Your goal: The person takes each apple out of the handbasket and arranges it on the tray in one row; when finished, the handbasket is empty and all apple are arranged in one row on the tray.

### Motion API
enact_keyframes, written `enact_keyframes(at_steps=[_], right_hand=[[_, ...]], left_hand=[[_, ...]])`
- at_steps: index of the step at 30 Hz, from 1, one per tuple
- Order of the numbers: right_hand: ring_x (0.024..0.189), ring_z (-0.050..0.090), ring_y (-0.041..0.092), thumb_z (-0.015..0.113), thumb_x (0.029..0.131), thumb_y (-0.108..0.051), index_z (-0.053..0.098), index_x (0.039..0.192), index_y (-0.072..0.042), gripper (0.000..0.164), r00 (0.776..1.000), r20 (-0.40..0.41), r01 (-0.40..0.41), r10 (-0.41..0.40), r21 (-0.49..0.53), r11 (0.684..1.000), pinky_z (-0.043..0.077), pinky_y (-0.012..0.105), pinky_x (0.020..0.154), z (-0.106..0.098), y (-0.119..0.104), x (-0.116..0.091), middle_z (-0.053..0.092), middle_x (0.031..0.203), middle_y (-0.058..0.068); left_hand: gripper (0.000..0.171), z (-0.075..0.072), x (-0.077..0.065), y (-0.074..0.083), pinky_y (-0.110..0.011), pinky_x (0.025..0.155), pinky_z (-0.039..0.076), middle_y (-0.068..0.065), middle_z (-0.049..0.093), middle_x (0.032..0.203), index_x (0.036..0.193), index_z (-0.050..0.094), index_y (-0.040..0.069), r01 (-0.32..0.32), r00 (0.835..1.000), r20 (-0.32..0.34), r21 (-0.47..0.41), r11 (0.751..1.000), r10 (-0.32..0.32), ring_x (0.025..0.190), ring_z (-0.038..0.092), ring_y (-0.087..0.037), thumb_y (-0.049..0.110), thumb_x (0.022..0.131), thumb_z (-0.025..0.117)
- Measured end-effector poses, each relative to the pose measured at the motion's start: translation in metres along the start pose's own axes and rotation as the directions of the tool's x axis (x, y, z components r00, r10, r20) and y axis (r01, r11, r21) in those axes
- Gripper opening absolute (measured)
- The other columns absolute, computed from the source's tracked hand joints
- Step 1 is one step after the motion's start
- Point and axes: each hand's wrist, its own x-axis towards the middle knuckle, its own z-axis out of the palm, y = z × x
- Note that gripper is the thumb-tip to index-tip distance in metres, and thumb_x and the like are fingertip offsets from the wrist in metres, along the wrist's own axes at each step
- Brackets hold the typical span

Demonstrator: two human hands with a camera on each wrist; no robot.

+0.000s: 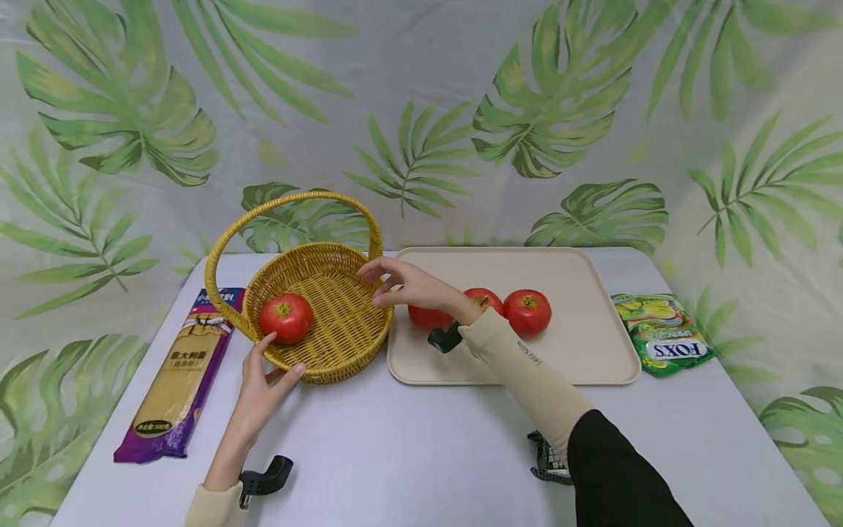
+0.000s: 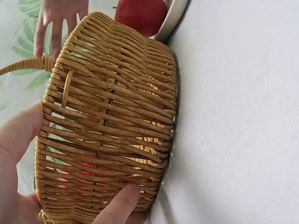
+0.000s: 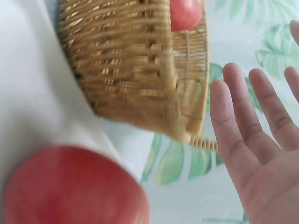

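- Fingers of the left hand (image 1: 253, 388) hold the basket (image 1: 349, 368);
- right hand (image 1: 416, 284) is loose, holding nothing;
- one red fruit (image 1: 286, 318) is in; three more red fruits (image 1: 527, 312) seem left, on the tray (image 1: 586, 322)

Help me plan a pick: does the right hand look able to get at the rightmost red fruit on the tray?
Probably yes: the right hand looks empty and that red fruit lies uncovered on the tray, though it would have to draw back from the basket.

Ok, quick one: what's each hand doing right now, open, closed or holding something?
Left hand: holding the near side of the basket.
Right hand: open, holding nothing.
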Motion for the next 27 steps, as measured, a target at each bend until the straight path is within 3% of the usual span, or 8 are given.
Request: enact_keyframes(at_steps=[4,18,23,27], right_hand=[[0.099,0.061,0.024,0.066,0.089,-0.006,0.047,0.134,-0.004,0.049,1.0,0.023,-0.016,0.016,-0.005,1.0,0.05,0.032,0.086,0.01,-0.004,0.014,0.052,0.128,0.012],[0.1,0.059,0.025,0.067,0.088,-0.005,0.04,0.143,-0.011,0.06,0.991,0.099,-0.076,0.087,-0.11,0.991,0.051,0.03,0.082,0.04,-0.018,0.062,0.044,0.139,0.012],[0.121,0.048,0.022,0.067,0.087,-0.004,0.04,0.143,-0.009,0.063,0.993,0.084,-0.075,0.087,-0.135,0.988,0.047,0.027,0.089,0.049,-0.014,0.077,0.044,0.14,0.011],[0.132,0.037,0.024,0.069,0.087,-0.008,0.039,0.144,-0.011,0.065,0.989,0.093,-0.099,0.117,-0.181,0.979,0.041,0.031,0.098,0.055,-0.01,0.086,0.042,0.142,0.01]], left_hand=[[0.082,0.0,0.0,0.002,-0.057,0.102,0.034,-0.025,-0.006,0.153,0.153,0.007,0.008,-0.002,1.0,-0.002,0.007,1.0,0.002,0.129,0.03,-0.048,0.023,0.094,0.062],[0.081,0.001,0.0,0.002,-0.057,0.102,0.033,-0.026,-0.004,0.152,0.152,0.009,0.007,-0.013,1.0,-0.002,0.018,1.0,0.013,0.133,0.022,-0.045,0.026,0.094,0.063],[0.081,0.001,-0.001,0.002,-0.057,0.102,0.033,-0.026,-0.003,0.152,0.152,0.01,0.007,-0.015,1.0,-0.003,0.016,1.0,0.015,0.133,0.021,-0.044,0.027,0.094,0.063],[0.081,0.001,-0.001,0.002,-0.058,0.102,0.034,-0.026,-0.004,0.152,0.152,0.008,0.008,-0.002,1.0,0.003,0.013,1.0,0.002,0.132,0.024,-0.045,0.027,0.094,0.062]])
